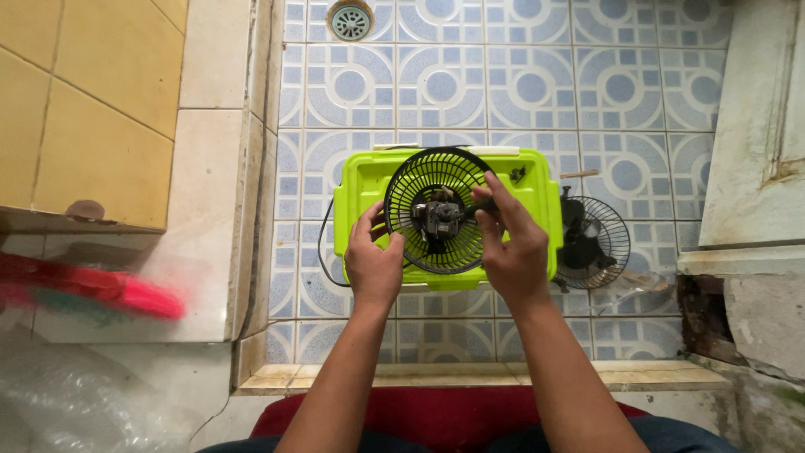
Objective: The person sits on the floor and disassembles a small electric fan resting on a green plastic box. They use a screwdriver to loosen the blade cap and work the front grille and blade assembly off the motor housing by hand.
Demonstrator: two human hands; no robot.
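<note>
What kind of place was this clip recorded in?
Probably a home bathroom or wash area: patterned blue floor tiles, a round floor drain and a raised tiled step. Both hands hold a black fan grille over a green box.

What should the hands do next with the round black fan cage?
Probably keep the left hand steadying the black fan grille on the green lid while the right hand works the dark tool at the motor, since its tip seems to point there already.
</note>
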